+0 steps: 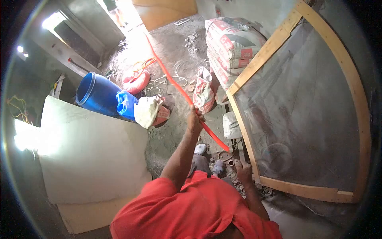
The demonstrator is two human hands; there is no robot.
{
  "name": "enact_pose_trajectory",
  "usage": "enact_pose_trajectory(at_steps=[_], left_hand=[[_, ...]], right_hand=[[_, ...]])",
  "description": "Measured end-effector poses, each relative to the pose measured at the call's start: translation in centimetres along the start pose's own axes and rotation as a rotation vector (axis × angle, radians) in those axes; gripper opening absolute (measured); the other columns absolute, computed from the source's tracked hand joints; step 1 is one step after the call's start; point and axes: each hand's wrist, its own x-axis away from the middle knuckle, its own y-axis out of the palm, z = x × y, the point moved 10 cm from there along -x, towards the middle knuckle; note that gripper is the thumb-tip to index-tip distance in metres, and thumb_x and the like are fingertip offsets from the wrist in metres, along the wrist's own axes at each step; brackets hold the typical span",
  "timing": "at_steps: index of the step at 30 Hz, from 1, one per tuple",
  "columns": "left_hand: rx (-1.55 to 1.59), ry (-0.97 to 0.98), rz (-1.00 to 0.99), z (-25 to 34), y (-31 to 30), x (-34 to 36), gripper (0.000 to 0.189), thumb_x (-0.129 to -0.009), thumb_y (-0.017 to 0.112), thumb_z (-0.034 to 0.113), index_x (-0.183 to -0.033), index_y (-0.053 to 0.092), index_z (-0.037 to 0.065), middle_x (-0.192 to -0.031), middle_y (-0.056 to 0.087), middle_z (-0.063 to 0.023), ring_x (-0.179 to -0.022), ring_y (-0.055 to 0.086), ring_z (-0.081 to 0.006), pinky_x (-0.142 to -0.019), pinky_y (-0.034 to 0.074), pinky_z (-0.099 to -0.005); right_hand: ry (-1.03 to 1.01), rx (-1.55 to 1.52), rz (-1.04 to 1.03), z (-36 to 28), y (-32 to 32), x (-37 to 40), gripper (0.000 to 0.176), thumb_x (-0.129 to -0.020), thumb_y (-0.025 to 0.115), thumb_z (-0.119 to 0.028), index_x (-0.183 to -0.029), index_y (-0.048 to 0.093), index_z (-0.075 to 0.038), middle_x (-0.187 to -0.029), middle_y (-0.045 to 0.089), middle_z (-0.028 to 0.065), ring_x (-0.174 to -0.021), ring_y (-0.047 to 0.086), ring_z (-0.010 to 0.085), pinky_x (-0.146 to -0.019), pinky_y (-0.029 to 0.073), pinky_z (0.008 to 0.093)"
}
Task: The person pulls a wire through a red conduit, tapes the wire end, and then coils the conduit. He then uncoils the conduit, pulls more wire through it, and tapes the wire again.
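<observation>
A bright orange-red hose (173,81) runs from the sunlit doorway at the top down to its free end near my feet. My left hand (195,120) is wrapped round it a short way above that end. Lower right, my right hand (243,172) is closed with its fingers curled, just beside a small brown ring-shaped opening (231,163); I cannot tell whether it grips that. The hose end hangs just above and left of this hand. A loop of thin cable (227,154) lies by it.
A wood-framed mesh screen (306,107) leans at right, before stacked red-and-white sacks (227,44). To the left are a blue barrel (99,93), a blue jerrycan (126,104) and a large pale board (87,151). Rubble (264,191) and loose cords (165,81) lie on the ground.
</observation>
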Motion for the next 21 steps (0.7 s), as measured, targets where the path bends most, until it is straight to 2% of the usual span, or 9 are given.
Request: enact_pose_trajectory(at_steps=[2,8,11,14,15,17,19,20,21], left_hand=[[-0.033,0.065,0.007,2.5,0.3,-1.4,0.036,-0.098,0.052,0.047,-0.092,0.049,0.012,-0.061,0.044,0.0028,-0.045,0.041,-0.0114,-0.042,0.035,-0.029],[-0.094,0.066,0.09,3.1,1.0,-1.2,0.031,-0.099,0.052,0.041,-0.087,0.049,0.012,-0.06,0.043,0.0029,-0.045,0.041,-0.0112,-0.042,0.035,-0.0275],[-0.12,0.087,0.041,2.6,0.4,-2.0,0.032,-0.099,0.054,0.041,-0.088,0.05,0.012,-0.063,0.045,0.0025,-0.048,0.043,-0.0113,-0.043,0.036,-0.0269],[0.077,0.109,-0.23,5.0,1.3,-3.9,0.034,-0.096,0.059,0.043,-0.095,0.052,0.01,-0.07,0.049,0.0004,-0.055,0.046,-0.0124,-0.052,0.041,-0.0263],[0.182,0.028,-0.243,5.5,0.4,-6.1,0.04,-0.094,0.061,0.047,-0.1,0.052,0.009,-0.07,0.049,0.0001,-0.054,0.046,-0.0137,-0.053,0.042,-0.0285],[0.017,0.133,-0.12,8.9,0.0,-6.1,0.045,-0.091,0.063,0.051,-0.1,0.052,0.008,-0.07,0.049,-0.0003,-0.053,0.046,-0.0153,-0.052,0.042,-0.0316],[-0.037,0.17,-0.042,11.1,-1.8,-7.9,0.046,-0.091,0.063,0.053,-0.101,0.052,0.009,-0.07,0.049,-0.001,-0.052,0.046,-0.0168,-0.05,0.042,-0.0341],[-0.16,0.209,0.113,12.3,-2.7,-7.5,0.041,-0.093,0.061,0.05,-0.1,0.052,0.011,-0.068,0.046,-0.0011,-0.051,0.045,-0.0166,-0.047,0.04,-0.0348],[-0.194,0.257,0.122,13.3,-4.1,-8.8,0.034,-0.096,0.058,0.046,-0.097,0.052,0.012,-0.065,0.045,-0.0003,-0.046,0.043,-0.0151,-0.043,0.038,-0.0343]], right_hand=[[-0.138,0.217,0.006,0.3,-0.3,2.1,0.022,-0.09,0.055,-0.018,-0.078,0.061,-0.001,-0.062,0.057,0.0166,-0.054,0.058,0.0295,-0.053,0.043,0.0425],[-0.069,0.137,0.08,2.6,-2.9,7.6,0.026,-0.091,0.056,-0.018,-0.073,0.056,0.001,-0.061,0.056,0.0194,-0.056,0.057,0.0373,-0.053,0.041,0.0475],[-0.084,0.233,0.091,1.9,-4.7,9.4,0.026,-0.092,0.056,-0.02,-0.073,0.056,-0.001,-0.06,0.054,0.0184,-0.055,0.056,0.037,-0.053,0.042,0.0477],[-0.221,0.295,0.096,4.8,-6.3,12.5,0.03,-0.094,0.056,-0.023,-0.072,0.057,-0.002,-0.058,0.053,0.0172,-0.053,0.054,0.0372,-0.052,0.041,0.0471],[-0.219,0.295,0.101,5.1,-6.5,13.5,0.03,-0.094,0.056,-0.023,-0.072,0.057,-0.002,-0.058,0.053,0.0172,-0.053,0.054,0.0372,-0.052,0.041,0.0471],[0.092,0.187,0.12,8.1,-7.8,14.6,0.035,-0.095,0.057,-0.027,-0.07,0.057,-0.003,-0.059,0.054,0.0159,-0.052,0.054,0.0352,-0.052,0.041,0.0475],[0.066,0.27,0.072,7.6,-7.3,14.9,0.034,-0.096,0.053,-0.028,-0.075,0.062,-0.002,-0.059,0.057,0.0147,-0.051,0.057,0.0323,-0.052,0.043,0.0448],[0.04,0.35,0.022,7.4,-6.7,14.8,0.036,-0.096,0.049,-0.028,-0.079,0.067,-0.001,-0.06,0.06,0.0136,-0.051,0.059,0.0294,-0.051,0.046,0.042],[0.037,0.349,0.021,8.7,-6.6,15.8,0.036,-0.096,0.049,-0.028,-0.079,0.067,-0.001,-0.06,0.06,0.0136,-0.051,0.059,0.0294,-0.051,0.046,0.042]])
